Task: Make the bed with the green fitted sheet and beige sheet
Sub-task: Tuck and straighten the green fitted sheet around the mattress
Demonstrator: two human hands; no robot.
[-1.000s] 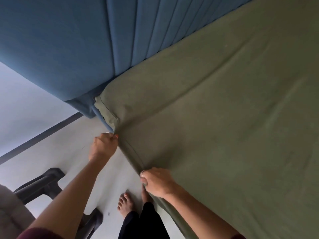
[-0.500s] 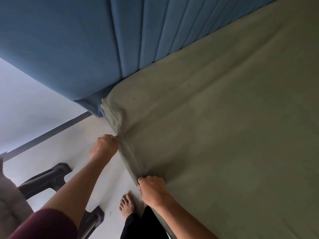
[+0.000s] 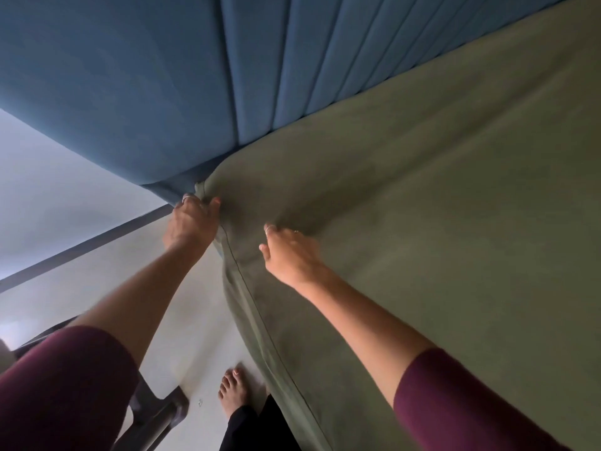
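While the green fitted sheet [image 3: 422, 222] covers the mattress (corner), left hand [image 3: 190, 222] pinches it.

A blue padded headboard [image 3: 156, 92] stands at the far side; a dark chair [image 3: 153, 415] sits near left on the pale floor [image 3: 182, 336].

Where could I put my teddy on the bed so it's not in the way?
The wide green fitted sheet is bare right of the right hand, below the blue headboard. The corner is crowded: the left hand pinches the sheet there and the right hand rests beside it.
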